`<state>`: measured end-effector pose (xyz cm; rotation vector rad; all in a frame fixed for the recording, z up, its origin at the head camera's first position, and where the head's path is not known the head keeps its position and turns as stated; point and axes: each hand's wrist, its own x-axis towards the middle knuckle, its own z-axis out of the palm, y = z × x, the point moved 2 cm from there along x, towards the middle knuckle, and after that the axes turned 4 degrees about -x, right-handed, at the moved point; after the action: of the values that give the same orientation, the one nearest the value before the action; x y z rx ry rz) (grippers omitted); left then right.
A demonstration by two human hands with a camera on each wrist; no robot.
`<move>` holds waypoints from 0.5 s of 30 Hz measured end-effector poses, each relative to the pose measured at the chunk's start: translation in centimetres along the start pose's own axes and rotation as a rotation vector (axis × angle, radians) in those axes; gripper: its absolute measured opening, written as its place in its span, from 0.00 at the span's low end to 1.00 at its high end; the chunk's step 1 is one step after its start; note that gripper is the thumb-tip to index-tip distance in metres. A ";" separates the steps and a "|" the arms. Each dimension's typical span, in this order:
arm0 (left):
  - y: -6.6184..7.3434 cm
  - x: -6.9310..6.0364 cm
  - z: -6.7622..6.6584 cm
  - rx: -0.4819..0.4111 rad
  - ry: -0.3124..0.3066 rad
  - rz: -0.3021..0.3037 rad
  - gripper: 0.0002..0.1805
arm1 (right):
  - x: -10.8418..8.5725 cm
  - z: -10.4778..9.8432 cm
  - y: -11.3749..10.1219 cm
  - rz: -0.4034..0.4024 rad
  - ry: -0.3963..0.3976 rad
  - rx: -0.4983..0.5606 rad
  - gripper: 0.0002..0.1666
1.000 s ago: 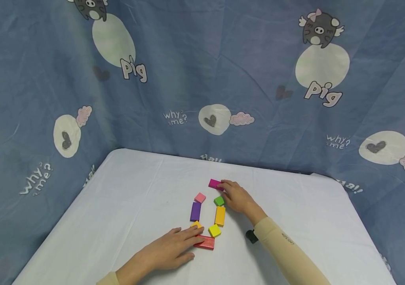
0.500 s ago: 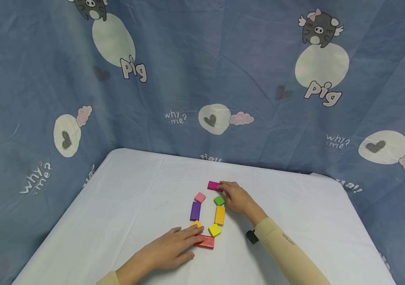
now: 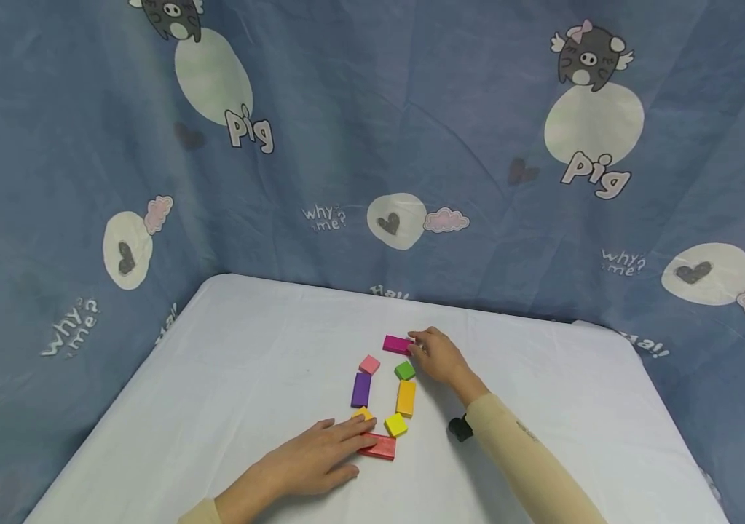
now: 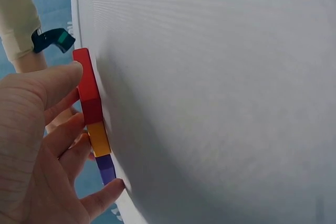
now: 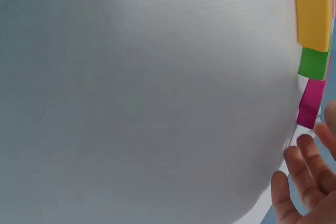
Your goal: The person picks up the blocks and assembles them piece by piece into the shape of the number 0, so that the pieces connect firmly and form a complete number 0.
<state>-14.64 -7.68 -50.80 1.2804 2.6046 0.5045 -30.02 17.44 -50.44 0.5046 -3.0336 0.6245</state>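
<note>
Wooden blocks form a ring on the white table. At its near end, my left hand (image 3: 309,458) rests straight fingers over the red block (image 3: 381,447) and the orange cube (image 3: 362,413). The far end has a magenta block (image 3: 396,345). My right hand (image 3: 440,356) is just beside that block's right end, fingers parted; in the right wrist view, its fingertips (image 5: 304,140) appear apart from the magenta block (image 5: 312,103). Closest to this hand otherwise is the green cube (image 3: 405,370). Part of the red block and orange cube is hidden under the left fingers.
The ring's left side has a purple block (image 3: 361,390) and pink cube (image 3: 369,364); its right side has a yellow-orange block (image 3: 406,399) and yellow cube (image 3: 395,425). A dark device (image 3: 459,428) sits at the right wrist. Behind the table (image 3: 267,342) hangs a blue printed cloth (image 3: 320,160).
The magenta block has shifted slightly nearer the green cube. My right hand's fingers have then spread and drawn off its right end. The left hand stays in place.
</note>
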 end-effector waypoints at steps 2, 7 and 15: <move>0.1 0.0 0.1 0.003 0.001 0.008 0.29 | 0.3 0.1 0.1 0.020 -0.016 0.021 0.20; 0.1 0.0 0.1 0.024 0.016 0.025 0.28 | 0.6 0.2 0.2 0.057 -0.025 0.078 0.17; 0.1 0.0 0.1 0.008 0.003 0.010 0.28 | 0.7 0.3 0.2 0.045 -0.029 0.125 0.16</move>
<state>-14.57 -7.58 -50.86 1.2964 2.6070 0.4980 -30.68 17.29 -50.74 0.4521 -3.0546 0.8201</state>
